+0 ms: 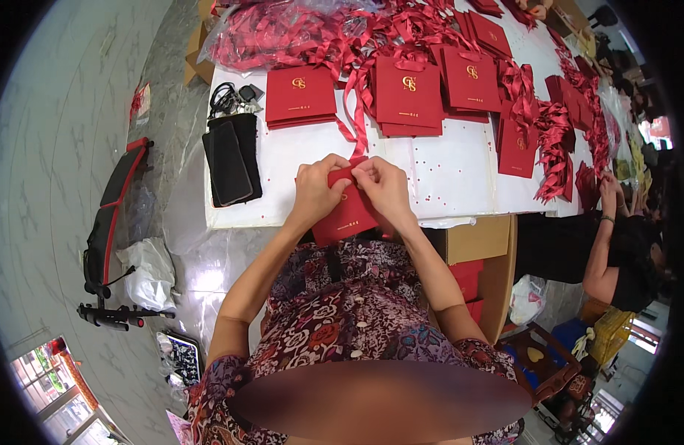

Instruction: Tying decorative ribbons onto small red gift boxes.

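Observation:
A small red paper gift bag (pixel 346 220) with gold print hangs over the table's near edge, close to my body. At its upper left, my left hand (pixel 317 191) is closed, thumb and fingers pinching the bag's top. My right hand (pixel 385 190) pinches the upper right part of the bag, the fingers curled near its rim. A red ribbon (pixel 360 133) runs from the bag's top toward the ribbon pile. Whether the fingers also grip the ribbon is hidden by the hands.
Finished-looking red bags (pixel 408 96) lie in stacks across the white table (pixel 445 174). Behind them is a heap of red ribbons (pixel 282 37) in clear plastic. A black phone (pixel 228 163) and keys (pixel 247 95) lie at the left. Another person's arm (pixel 603 245) reaches in at the right.

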Demonstrator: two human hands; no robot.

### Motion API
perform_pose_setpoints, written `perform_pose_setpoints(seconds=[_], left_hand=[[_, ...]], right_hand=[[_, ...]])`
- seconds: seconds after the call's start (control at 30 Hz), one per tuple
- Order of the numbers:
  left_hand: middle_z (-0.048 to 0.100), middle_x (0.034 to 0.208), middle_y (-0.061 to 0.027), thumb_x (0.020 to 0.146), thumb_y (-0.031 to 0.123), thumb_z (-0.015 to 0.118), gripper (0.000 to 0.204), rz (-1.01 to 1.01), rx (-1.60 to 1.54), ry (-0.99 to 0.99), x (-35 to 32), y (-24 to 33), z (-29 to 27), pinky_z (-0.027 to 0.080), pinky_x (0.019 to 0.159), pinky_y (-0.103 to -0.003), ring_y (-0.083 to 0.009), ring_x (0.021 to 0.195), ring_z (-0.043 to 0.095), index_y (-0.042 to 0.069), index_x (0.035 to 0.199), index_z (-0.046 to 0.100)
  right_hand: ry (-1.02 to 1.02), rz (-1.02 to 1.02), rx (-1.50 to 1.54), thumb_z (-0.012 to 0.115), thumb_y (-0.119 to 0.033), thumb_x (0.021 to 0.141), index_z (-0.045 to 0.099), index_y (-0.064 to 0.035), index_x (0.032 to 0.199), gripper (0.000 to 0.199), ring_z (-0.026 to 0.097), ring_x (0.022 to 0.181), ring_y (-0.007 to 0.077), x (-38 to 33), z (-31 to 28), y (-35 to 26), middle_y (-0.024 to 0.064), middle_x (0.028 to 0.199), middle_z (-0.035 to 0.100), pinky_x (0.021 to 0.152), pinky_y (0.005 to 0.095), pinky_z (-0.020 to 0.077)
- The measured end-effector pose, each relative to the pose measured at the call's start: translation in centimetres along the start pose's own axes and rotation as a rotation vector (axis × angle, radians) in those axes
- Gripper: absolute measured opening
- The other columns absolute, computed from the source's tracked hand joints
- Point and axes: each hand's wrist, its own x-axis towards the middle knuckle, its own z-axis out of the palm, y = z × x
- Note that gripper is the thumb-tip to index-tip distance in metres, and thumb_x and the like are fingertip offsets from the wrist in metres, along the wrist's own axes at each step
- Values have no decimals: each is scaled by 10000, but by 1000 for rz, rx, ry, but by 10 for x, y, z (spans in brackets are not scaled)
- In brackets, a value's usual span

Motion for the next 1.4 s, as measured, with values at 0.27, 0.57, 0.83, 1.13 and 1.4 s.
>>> perform_pose_setpoints(seconds=[0.27,0.57,0.83,1.13,1.4], left_hand=[[707,810,-94,766,82,754,239,148,215,-144,7,8,-13,432,805,-393,-298,768,675,67,972,634],[610,815,-54,766,47,703,170,440,404,-189,11,31,-22,391,805,-381,-252,791,599,88,908,619],[582,834,-50,790,89,714,129,538,415,-205,13,26,-21,376,817,-362,-237,779,580,97,886,627],[631,753,-81,745,117,805,194,249,119,-129,12,-1,-13,461,688,-347,-239,669,616,47,837,649],[651,849,-60,772,194,781,220,48,114,-95,18,-25,-8,404,773,-396,-246,765,634,79,895,640]], right_hand=[[-123,52,305,751,-92,834,702,-7,916,128,572,645,136,-1,-10,10,65,766,634,620,269,470],[-550,22,211,675,-202,928,733,5,933,214,529,658,75,33,-35,35,24,753,636,598,263,431],[-608,277,528,743,-152,839,754,-2,836,151,539,630,37,42,-11,53,-20,672,643,562,231,422],[11,96,381,775,-222,819,719,-2,851,229,512,598,55,42,-17,73,-19,638,602,550,242,411],[-422,-270,-159,803,-244,811,611,-16,747,305,504,639,86,-1,-36,35,32,643,527,578,264,414]])
